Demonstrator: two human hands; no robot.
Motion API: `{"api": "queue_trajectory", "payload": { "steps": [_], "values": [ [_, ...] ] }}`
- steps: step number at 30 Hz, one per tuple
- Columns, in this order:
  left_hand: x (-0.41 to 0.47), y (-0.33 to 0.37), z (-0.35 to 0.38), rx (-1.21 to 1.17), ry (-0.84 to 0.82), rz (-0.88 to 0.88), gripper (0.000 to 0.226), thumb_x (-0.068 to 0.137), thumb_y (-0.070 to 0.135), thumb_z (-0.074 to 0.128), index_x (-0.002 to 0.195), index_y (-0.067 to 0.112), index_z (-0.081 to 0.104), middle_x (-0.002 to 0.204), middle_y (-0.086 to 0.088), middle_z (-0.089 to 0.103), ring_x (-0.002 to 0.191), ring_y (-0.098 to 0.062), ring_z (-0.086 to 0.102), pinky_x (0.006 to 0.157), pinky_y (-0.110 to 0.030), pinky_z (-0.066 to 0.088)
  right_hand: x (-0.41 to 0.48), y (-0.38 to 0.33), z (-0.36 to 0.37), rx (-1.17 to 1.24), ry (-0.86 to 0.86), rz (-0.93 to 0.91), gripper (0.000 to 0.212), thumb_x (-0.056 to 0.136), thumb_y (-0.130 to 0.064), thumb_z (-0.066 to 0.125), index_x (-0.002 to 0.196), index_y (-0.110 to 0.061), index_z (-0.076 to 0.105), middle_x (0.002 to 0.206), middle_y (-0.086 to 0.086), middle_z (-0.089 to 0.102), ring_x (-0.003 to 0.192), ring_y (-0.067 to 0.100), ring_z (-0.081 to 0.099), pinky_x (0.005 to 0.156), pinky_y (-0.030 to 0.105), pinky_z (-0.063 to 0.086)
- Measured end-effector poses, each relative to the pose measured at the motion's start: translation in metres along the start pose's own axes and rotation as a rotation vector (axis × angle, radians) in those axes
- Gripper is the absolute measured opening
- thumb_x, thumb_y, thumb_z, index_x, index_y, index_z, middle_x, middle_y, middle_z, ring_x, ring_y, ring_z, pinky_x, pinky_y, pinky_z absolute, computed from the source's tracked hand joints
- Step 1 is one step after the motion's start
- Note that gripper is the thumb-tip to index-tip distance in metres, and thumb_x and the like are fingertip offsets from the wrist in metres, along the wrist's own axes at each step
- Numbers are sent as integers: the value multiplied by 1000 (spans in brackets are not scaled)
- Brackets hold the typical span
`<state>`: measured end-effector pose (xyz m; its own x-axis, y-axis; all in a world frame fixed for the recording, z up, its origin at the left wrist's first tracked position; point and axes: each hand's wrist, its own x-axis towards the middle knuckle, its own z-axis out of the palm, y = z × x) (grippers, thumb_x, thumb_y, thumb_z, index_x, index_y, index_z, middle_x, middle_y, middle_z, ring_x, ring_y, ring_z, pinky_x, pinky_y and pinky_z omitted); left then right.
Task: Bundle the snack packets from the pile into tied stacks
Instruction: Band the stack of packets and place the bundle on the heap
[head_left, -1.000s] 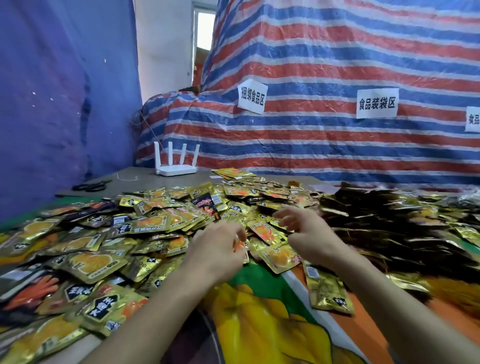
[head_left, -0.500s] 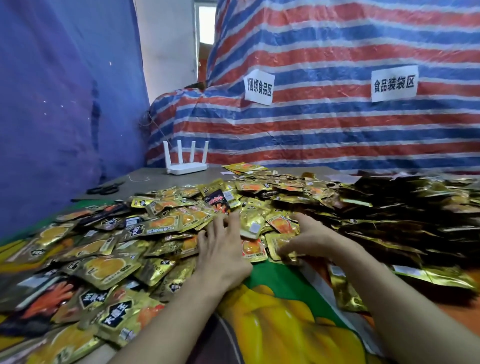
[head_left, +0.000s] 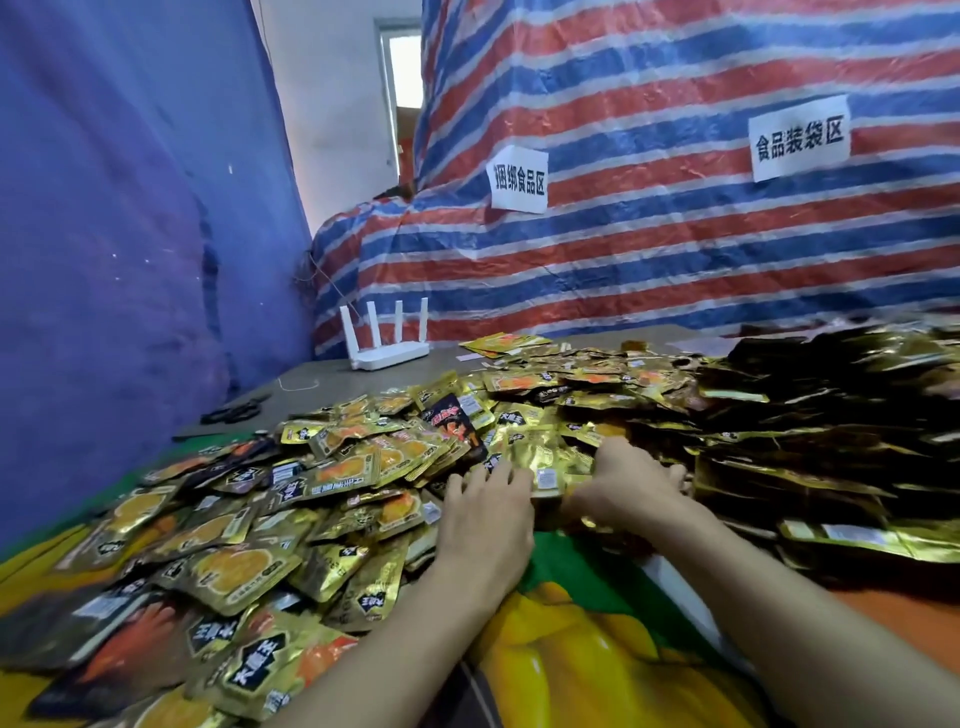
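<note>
A wide pile of gold snack packets (head_left: 363, 467) with orange pictures covers the table from the near left to the far right. Between my hands lies a small stack of gold packets (head_left: 550, 467) at the pile's near edge. My left hand (head_left: 485, 514) lies with straight fingers against the stack's left side. My right hand (head_left: 623, 480) curls round the stack's right side, its fingertips hidden under packets. One black packet (head_left: 452, 421) stands out in the pile behind.
A white router (head_left: 387, 351) with several antennas stands at the back of the grey table. Black scissors (head_left: 231, 413) and a thin string (head_left: 298, 384) lie at the back left. A striped tarp (head_left: 675, 234) walls the back. A printed cloth (head_left: 587, 649) covers the near table.
Both hands have drawn together on a gathered stack of gold packets; earlier they were picking loose packets apart. My view has come closer and turned slightly left.
</note>
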<state>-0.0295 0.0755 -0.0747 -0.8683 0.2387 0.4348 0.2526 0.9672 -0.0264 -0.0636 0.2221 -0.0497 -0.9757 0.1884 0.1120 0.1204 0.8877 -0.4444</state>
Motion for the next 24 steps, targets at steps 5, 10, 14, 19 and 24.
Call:
{"api": "queue_trajectory", "payload": {
  "steps": [5, 10, 14, 19, 24],
  "values": [
    [-1, -5, 4, -163, 46, -21, 33, 91, 31, 56, 123, 24, 52, 123, 1, 48, 116, -22, 48, 99, -35, 38, -5, 1, -2, 20, -16, -18, 34, 73, -41, 78, 81, -16, 56, 95, 6, 65, 107, 33, 60, 94, 46, 41],
    [6, -11, 4, -342, -126, -119, 78, 83, 38, 64, 153, 32, 29, 152, 4, 35, 130, -26, 45, 100, -40, 42, -11, 1, -11, 42, -66, -20, 59, 61, -51, 92, 77, -20, 44, 81, -2, 57, 88, 24, 62, 72, 35, 50],
    [8, -4, 6, -212, -98, -139, 77, 89, 23, 54, 157, 32, 21, 156, -1, 33, 129, -30, 45, 103, -42, 40, -13, -2, -10, 101, -68, 26, 54, 62, -45, 92, 77, -19, 47, 92, 4, 60, 96, 28, 60, 76, 36, 52],
    [5, -4, 6, -145, -24, -114, 46, 105, 27, 41, 150, 21, 34, 143, -4, 49, 126, -32, 46, 100, -43, 41, -12, -6, -3, 108, -99, 3, 45, 66, -44, 89, 75, -15, 56, 81, 3, 61, 84, 23, 63, 66, 32, 50],
    [5, -9, -1, -378, 197, -97, 21, 106, 21, 46, 127, 15, 44, 101, -7, 67, 92, -31, 61, 73, -44, 51, -10, -2, -6, 167, -96, 51, 50, 61, -44, 93, 79, -14, 58, 79, 3, 63, 75, 19, 62, 61, 32, 52]
  ]
}}
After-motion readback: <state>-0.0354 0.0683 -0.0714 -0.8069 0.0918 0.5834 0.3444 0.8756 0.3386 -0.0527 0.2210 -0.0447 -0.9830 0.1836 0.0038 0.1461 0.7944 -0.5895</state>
